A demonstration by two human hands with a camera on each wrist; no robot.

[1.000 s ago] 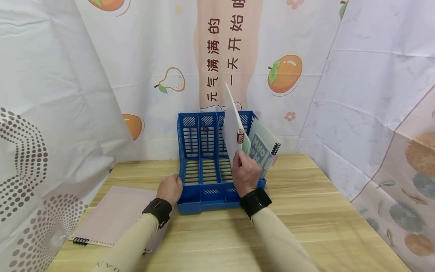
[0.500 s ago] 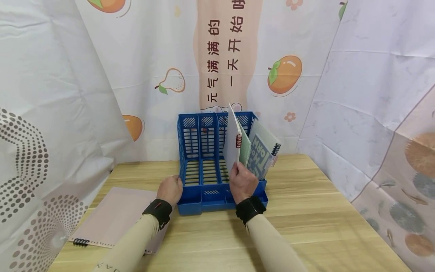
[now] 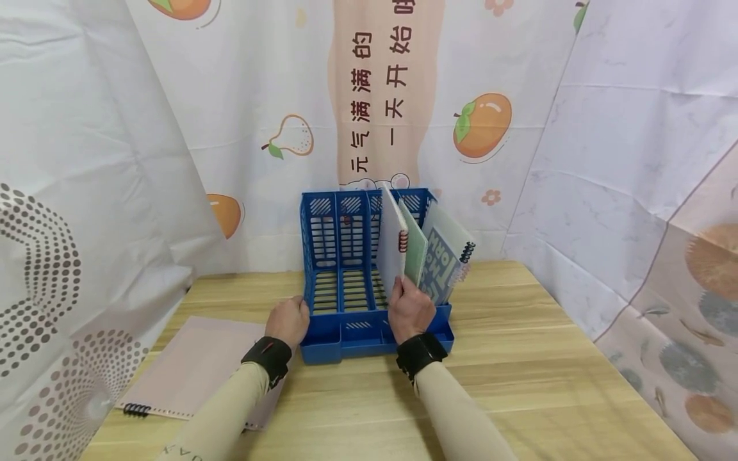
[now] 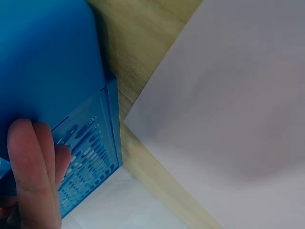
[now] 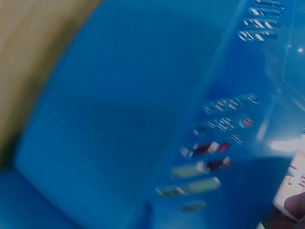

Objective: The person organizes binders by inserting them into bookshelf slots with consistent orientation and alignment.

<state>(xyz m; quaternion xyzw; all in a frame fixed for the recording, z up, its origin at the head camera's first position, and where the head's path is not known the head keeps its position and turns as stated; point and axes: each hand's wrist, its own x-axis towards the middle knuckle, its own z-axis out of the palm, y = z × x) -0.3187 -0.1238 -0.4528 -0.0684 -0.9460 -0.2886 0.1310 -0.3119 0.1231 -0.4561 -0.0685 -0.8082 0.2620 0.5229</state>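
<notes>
A blue plastic file rack (image 3: pixel 323 342) with upright dividers stands on the table. My left hand (image 3: pixel 288 321) grips its left front edge; in the left wrist view, fingers (image 4: pixel 31 171) lie along the rack's side wall. My right hand (image 3: pixel 411 310) pinches the lower front edge of a white spiral notebook (image 3: pixel 392 250), which stands upright in a slot right of the middle. The right wrist view shows mostly the rack's front (image 5: pixel 119 95), with a fingertip at the lower right edge. Beside the white notebook are a green notebook (image 3: pixel 416 250) and a spiral notebook with blue lettering (image 3: pixel 442 256), leaning right.
A pink spiral notebook (image 3: pixel 196 365) lies flat on the wooden table (image 3: pixel 530 358), left of the rack and partly under the left forearm. Printed curtains (image 3: pixel 242 77) hang behind the table and at both sides.
The white notebook has come down from a tilted, raised position and stands lower in the rack. My right hand has moved down and slightly left with it. The left hand stays put.
</notes>
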